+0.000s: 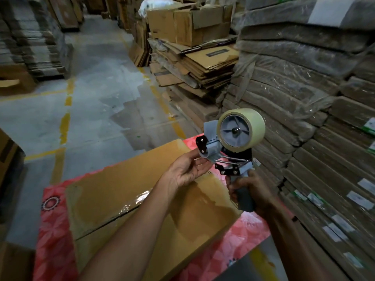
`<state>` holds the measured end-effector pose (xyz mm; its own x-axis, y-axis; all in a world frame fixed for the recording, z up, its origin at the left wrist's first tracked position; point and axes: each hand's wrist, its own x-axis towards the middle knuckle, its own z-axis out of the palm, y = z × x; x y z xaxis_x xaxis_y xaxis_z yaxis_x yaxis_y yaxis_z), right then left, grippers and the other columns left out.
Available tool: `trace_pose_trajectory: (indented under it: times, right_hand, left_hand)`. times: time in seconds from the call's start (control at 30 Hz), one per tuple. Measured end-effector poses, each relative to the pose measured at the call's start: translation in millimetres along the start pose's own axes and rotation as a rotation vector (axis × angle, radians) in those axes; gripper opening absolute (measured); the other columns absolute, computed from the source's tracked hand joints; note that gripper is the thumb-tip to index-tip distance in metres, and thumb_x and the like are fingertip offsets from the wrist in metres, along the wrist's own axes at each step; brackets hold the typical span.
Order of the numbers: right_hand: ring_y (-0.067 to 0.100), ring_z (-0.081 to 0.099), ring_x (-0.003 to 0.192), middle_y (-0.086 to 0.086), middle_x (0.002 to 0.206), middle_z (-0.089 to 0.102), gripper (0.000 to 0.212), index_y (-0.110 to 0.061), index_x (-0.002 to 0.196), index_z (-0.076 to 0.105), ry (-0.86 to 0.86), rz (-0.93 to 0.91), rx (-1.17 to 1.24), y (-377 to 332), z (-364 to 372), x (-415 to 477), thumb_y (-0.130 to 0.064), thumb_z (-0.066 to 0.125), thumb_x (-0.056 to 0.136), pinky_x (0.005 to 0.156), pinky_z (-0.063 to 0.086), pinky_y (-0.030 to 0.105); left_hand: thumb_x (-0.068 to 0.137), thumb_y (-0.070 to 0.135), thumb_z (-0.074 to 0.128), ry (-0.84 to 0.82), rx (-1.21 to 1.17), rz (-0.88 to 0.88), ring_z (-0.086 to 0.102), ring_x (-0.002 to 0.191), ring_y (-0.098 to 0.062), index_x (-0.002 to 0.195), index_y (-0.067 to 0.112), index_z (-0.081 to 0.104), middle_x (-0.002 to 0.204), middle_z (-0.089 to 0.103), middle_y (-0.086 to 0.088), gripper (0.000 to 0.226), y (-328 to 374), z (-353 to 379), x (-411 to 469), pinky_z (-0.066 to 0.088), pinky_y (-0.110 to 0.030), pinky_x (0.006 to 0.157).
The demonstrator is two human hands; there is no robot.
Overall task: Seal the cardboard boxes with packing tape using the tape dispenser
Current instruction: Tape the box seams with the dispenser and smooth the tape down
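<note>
The right hand [251, 191] is curled tight round the grey handle of the tape dispenser [229, 159], holding it up in the centre-right of the frame, above the far right corner of the cardboard box [125, 191]. The roll of clear tape [253, 122] sits on top. The left hand [186, 171] lies palm up with its fingers nearly straight, the fingertips [197, 154] touching the roller end of the dispenser. They may be feeling for the loose tape end, but clear film does not show here.

The box lies flat on a red patterned mat [54, 230] in the lower centre, with glossy tape along part of its middle seam. I judge this to be the step of readying the tape. The next move calls for drawing out a tab and bringing the roller down onto the seam.
</note>
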<state>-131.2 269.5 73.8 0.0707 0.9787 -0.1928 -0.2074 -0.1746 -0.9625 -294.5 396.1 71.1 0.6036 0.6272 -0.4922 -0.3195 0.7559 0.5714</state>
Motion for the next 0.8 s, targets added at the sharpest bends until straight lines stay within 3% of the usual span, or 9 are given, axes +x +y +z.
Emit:
trace_pose_trajectory:
  times: [0.1,0.17,0.3,0.37,0.47,0.57,0.63,0.7,0.8]
  right_hand:
    - [0.023,0.042,0.051,0.013,0.070,0.054,0.022,-0.003,0.080,0.058,-0.045,-0.011,0.000,2.5,7.1,2.8,0.002,0.058,0.058,0.049,0.034,0.030]
    - [0.024,0.041,0.054,0.015,0.072,0.053,0.024,0.000,0.083,0.054,-0.061,-0.030,-0.030,3.5,9.6,6.5,0.002,0.058,0.060,0.050,0.034,0.032]
    - [0.024,0.043,0.053,0.013,0.071,0.053,0.019,0.000,0.083,0.054,-0.075,-0.070,-0.120,4.6,12.8,14.8,0.002,0.058,0.064,0.048,0.036,0.032]
    - [0.022,0.044,0.053,0.009,0.070,0.056,0.016,-0.001,0.081,0.055,-0.086,-0.075,-0.152,6.4,12.6,18.0,0.001,0.059,0.065,0.047,0.037,0.032]
    - [0.022,0.047,0.054,0.009,0.072,0.059,0.020,0.003,0.083,0.058,-0.072,-0.053,-0.209,13.0,12.1,23.6,-0.004,0.062,0.065,0.048,0.039,0.033]
    - [0.023,0.049,0.056,0.015,0.074,0.058,0.040,0.018,0.092,0.054,-0.031,-0.066,-0.267,22.8,14.3,32.9,-0.010,0.063,0.065,0.054,0.040,0.035]
    - [0.024,0.045,0.053,0.017,0.069,0.055,0.029,0.014,0.085,0.056,-0.037,-0.102,-0.225,25.6,16.2,35.0,-0.006,0.061,0.064,0.053,0.039,0.034]
    - [0.025,0.042,0.052,0.022,0.063,0.050,0.024,0.012,0.083,0.059,-0.024,-0.103,-0.183,29.1,13.3,32.4,-0.002,0.059,0.064,0.051,0.036,0.035]
    - [0.026,0.047,0.054,0.019,0.064,0.055,0.033,0.015,0.081,0.058,0.040,-0.063,-0.250,42.9,10.4,31.6,-0.009,0.062,0.059,0.053,0.038,0.036]
  left_hand:
    - [0.101,0.000,0.048,0.066,-0.043,-0.022,0.072,0.056,-0.025,0.079,-0.006,0.066,0.067,0.069,-0.021,0.030,-1.7,-14.7,2.2,0.060,-0.032,0.061]
    - [0.101,-0.005,0.046,0.067,-0.064,-0.030,0.071,0.054,-0.025,0.071,-0.008,0.064,0.064,0.068,-0.021,0.034,-0.6,-22.3,2.9,0.060,-0.031,0.061]
    - [0.099,-0.005,0.049,0.143,0.200,0.008,0.065,0.042,-0.016,0.056,-0.005,0.064,0.052,0.064,-0.013,0.045,12.8,-33.2,12.5,0.057,-0.024,0.052]
    - [0.097,-0.006,0.045,0.176,0.423,0.032,0.046,0.028,-0.008,0.057,0.001,0.047,0.039,0.048,-0.005,0.041,26.9,-33.0,14.2,0.042,-0.018,0.032]
    - [0.090,-0.014,0.046,0.169,0.648,0.088,0.033,0.028,-0.009,0.060,0.010,0.038,0.049,0.040,-0.008,0.039,53.8,-34.6,18.0,0.021,-0.019,0.032]
    - [0.090,-0.020,0.041,0.173,0.688,0.041,0.032,0.030,-0.006,0.058,0.013,0.040,0.043,0.042,-0.003,0.046,72.2,-38.5,30.3,0.022,-0.017,0.034]
    - [0.093,-0.015,0.043,0.192,0.715,0.014,0.035,0.028,-0.006,0.054,0.007,0.053,0.040,0.050,-0.002,0.047,85.4,-46.3,41.0,0.024,-0.016,0.033]
    - [0.097,-0.002,0.052,0.199,0.705,-0.001,0.040,0.030,-0.005,0.067,0.001,0.062,0.048,0.058,-0.003,0.032,103.6,-58.6,48.4,0.025,-0.014,0.031]
    - [0.096,0.006,0.061,0.173,0.850,0.057,0.050,0.043,-0.008,0.080,0.001,0.064,0.060,0.063,-0.007,0.017,120.3,-61.3,53.2,0.035,-0.014,0.037]
